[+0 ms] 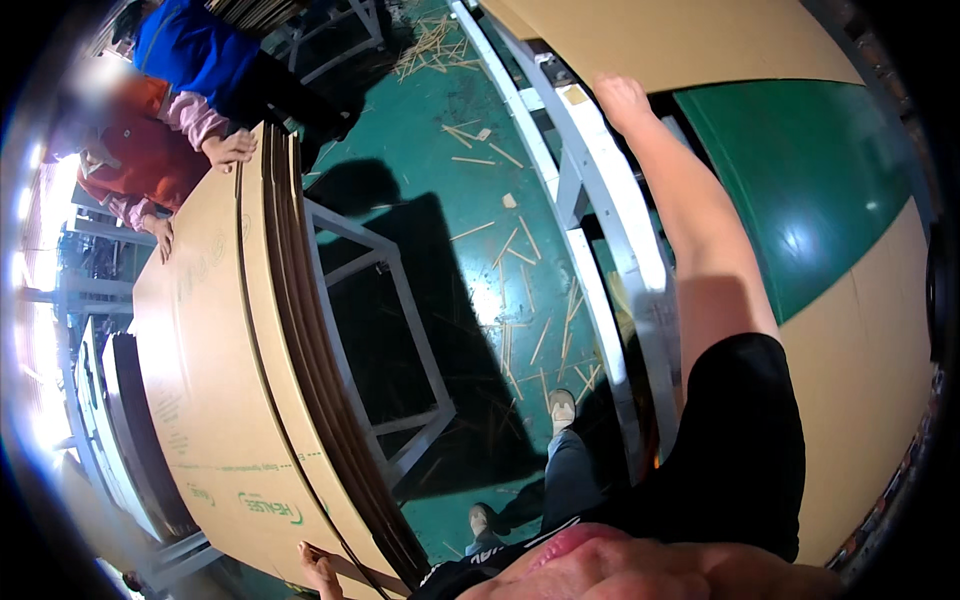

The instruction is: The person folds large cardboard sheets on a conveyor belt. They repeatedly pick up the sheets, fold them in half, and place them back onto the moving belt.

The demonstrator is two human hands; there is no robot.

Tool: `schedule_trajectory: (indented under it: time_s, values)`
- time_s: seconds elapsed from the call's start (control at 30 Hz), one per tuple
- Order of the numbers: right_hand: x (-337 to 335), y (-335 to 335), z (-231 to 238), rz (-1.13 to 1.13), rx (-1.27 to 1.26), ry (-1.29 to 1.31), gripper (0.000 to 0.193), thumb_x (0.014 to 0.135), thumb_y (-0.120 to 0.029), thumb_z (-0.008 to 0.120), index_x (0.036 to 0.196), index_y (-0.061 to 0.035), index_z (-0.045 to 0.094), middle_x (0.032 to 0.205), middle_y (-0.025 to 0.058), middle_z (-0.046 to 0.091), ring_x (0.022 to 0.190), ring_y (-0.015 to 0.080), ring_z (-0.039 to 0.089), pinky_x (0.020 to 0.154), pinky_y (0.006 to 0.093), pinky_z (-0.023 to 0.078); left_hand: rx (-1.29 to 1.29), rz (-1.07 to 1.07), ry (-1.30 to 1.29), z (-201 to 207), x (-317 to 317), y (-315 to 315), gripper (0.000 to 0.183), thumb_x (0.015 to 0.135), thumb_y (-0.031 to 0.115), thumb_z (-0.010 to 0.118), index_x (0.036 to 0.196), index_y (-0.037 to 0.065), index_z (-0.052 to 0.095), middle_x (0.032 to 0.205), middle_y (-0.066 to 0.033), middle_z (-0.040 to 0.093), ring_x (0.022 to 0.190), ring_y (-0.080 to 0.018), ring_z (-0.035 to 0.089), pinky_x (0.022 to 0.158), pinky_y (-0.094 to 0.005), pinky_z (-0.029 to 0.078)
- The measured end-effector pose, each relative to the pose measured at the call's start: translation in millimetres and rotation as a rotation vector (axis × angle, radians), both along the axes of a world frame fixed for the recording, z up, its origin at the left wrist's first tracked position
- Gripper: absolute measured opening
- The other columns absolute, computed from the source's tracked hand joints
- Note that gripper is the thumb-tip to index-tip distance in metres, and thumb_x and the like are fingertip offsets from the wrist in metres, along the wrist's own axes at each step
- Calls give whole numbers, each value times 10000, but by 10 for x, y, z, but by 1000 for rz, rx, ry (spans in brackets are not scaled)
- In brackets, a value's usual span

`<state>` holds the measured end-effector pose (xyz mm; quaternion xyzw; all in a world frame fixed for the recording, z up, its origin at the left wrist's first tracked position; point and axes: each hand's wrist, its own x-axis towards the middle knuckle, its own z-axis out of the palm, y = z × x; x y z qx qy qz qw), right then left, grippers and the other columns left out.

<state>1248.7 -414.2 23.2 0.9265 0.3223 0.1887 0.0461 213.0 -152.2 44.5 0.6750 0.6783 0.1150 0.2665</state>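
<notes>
At the lower left, my left hand (318,568) grips the near edge of the top cardboard sheet (220,380), which lies on a thick stack of flat brown cardboard (305,290). Part of this hand is cut off by the frame. My right arm reaches out to the upper right. There my right hand (622,102) is closed at the edge of another large cardboard sheet (690,40), its fingertips partly hidden. Under that sheet lies a glossy green panel (800,190), with more brown board (870,390) nearer me.
A co-worker in orange (150,140) rests both hands on the stack's far end; another person in blue (195,55) stands behind. A grey metal frame (425,350) supports the stack. White rails (600,190) edge the right-hand table. Thin offcut strips (520,250) litter the green floor.
</notes>
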Motion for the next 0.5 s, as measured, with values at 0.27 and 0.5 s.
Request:
schedule_trajectory:
  time_s: [0.27, 0.5]
  values:
    - [-1008, -1933, 1523, -72, 56, 72, 165, 653, 64, 562, 793, -23, 576, 854, 195, 640, 866, 393, 613, 750, 470, 490, 103, -257, 473, -223, -203, 127, 540, 771, 50, 446, 1298, -69, 473, 1361, -289, 434, 1296, -396, 391, 1099, -390, 300]
    - [-3391, -2979, 3365, 82, 301, -155, 164, 689, 88, 552, 805, -23, 587, 796, 172, 635, 740, 355, 625, 625, 411, 484, 177, -412, 313, 471, 983, -116, 443, 766, 104, 525, 1178, -59, 550, 1238, -272, 534, 1160, -409, 501, 1011, -445, 385]
